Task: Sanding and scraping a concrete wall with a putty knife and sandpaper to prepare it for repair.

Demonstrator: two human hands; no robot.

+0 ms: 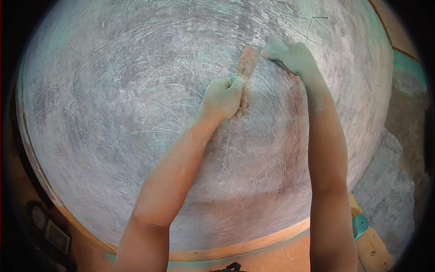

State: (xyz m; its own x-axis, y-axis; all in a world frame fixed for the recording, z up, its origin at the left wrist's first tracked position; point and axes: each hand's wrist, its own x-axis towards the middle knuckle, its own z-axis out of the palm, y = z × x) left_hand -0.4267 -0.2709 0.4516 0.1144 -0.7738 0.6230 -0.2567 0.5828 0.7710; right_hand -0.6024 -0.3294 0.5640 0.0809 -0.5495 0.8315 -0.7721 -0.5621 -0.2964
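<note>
A scraped, dusty wall [163,136] with curved scratches, cracks and traces of green paint fills the view before me. Closed around the lower end of a flat, reddish-brown strip, my left hand [224,97] is near the middle; the strip [248,59] points up and right, and its exact kind is unclear. To the right and slightly higher, my right hand [294,57] is bent at the wrist with its fingers towards the wall. It is dusty and blurred, and whether it holds something cannot be made out. Pale dust coats both hands.
A nail [320,17] sticks out of the wall at upper right. Orange tiles [292,253] run along the bottom. A small green object [360,226] lies right of my right forearm, beside a rough grey patch [387,190]. Dark framed items [57,236] are at lower left.
</note>
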